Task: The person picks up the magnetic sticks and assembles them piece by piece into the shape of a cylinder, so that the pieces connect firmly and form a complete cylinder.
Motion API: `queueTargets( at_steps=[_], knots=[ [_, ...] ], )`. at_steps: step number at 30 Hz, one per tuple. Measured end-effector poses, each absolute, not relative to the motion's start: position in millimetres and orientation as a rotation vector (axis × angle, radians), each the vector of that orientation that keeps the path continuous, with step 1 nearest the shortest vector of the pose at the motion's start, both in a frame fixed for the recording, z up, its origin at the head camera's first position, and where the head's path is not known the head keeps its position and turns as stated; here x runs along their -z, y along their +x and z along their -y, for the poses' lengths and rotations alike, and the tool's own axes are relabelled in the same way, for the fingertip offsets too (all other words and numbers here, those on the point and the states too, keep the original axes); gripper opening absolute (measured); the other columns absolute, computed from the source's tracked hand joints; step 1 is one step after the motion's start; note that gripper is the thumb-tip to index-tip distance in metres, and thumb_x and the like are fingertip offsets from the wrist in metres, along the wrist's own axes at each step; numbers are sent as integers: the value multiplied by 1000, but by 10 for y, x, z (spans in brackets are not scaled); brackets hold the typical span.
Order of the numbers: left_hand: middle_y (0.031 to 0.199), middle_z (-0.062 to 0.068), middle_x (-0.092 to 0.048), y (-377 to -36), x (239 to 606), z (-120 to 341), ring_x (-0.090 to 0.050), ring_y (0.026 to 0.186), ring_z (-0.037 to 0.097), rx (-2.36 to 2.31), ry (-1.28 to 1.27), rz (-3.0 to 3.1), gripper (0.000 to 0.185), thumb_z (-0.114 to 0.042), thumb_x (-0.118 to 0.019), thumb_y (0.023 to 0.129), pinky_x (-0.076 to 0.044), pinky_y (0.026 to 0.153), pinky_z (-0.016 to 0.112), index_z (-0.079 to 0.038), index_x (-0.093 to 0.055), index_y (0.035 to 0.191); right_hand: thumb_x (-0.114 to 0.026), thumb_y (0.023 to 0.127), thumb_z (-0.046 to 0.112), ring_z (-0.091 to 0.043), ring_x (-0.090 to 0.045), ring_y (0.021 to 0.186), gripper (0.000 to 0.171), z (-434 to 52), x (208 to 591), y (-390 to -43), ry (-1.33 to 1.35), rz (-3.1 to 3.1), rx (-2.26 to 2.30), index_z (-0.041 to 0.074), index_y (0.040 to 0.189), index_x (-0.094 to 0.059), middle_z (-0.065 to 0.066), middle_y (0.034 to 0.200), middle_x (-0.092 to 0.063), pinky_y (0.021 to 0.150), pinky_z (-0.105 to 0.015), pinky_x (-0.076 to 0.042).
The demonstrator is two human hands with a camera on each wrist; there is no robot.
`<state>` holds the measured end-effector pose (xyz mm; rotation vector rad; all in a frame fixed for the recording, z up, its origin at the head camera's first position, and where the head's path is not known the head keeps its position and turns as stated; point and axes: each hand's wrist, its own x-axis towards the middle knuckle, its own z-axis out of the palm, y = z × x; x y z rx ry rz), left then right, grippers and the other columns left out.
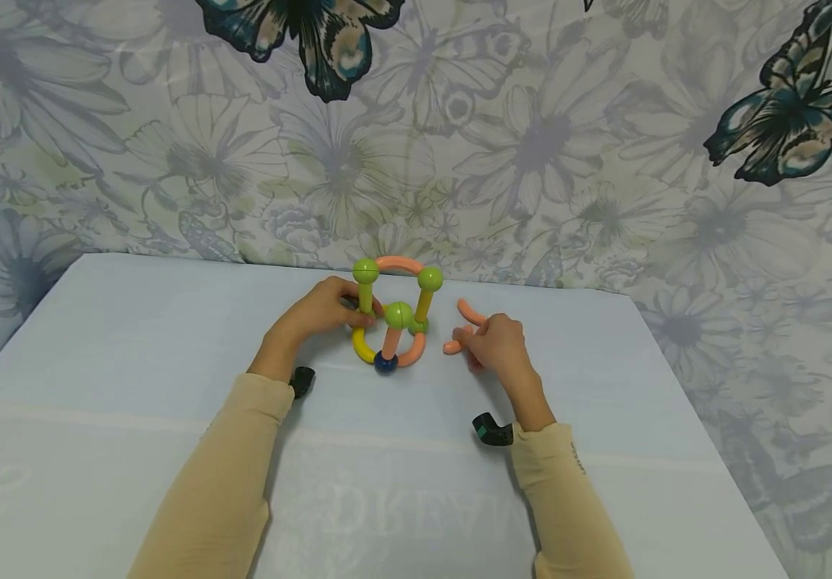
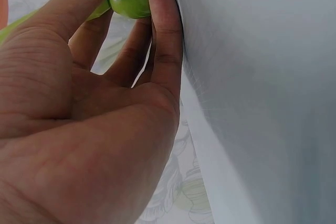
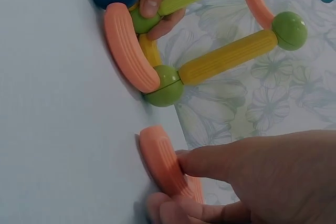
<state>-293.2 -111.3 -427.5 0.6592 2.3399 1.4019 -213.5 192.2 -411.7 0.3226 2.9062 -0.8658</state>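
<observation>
A frame of green balls, one dark blue ball (image 1: 385,362) and coloured sticks stands on the table. My left hand (image 1: 325,307) grips it at its left side; in the left wrist view fingers and thumb surround a low green ball (image 2: 130,2) with a yellow stick end on it. An orange curved stick (image 1: 399,264) spans the two rear top balls, and a yellow straight stick (image 3: 228,57) forms one upright. To the right, my right hand (image 1: 499,346) pinches a loose orange curved stick (image 3: 161,158) between thumb and fingers. Another orange curved stick (image 1: 469,312) lies just beyond the fingers.
The table (image 1: 133,338) has a white cover, and its far edge meets a wall covering (image 1: 532,161) printed with flowers and butterflies close behind the frame. Black wrist cameras show at the left wrist (image 1: 303,381) and the right wrist (image 1: 492,430).
</observation>
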Motion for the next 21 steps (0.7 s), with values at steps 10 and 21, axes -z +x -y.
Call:
queueTargets(
  at_steps=[10,21],
  knots=[
    [118,13,-77,-2802,4241,1086,-65,116,29,-1405,641,-2364,27,-15,-84,92,-44,105,44,-4,-79,115,-73,97,37,-21,-66,64,43,-1896,4083,-2054,234,-2979,867,8,64,-67,-3,65,-73,54,-27,-45],
    [117,11,-78,-2787,4249,1084,-64,117,29,-1411,636,-2361,23,-13,-84,91,-45,104,44,-5,-79,112,-80,95,22,-17,-76,77,35,-1992,3926,-2065,150,-2607,1536,-3,118,-72,-14,97,-78,74,-34,-64]
  ],
)
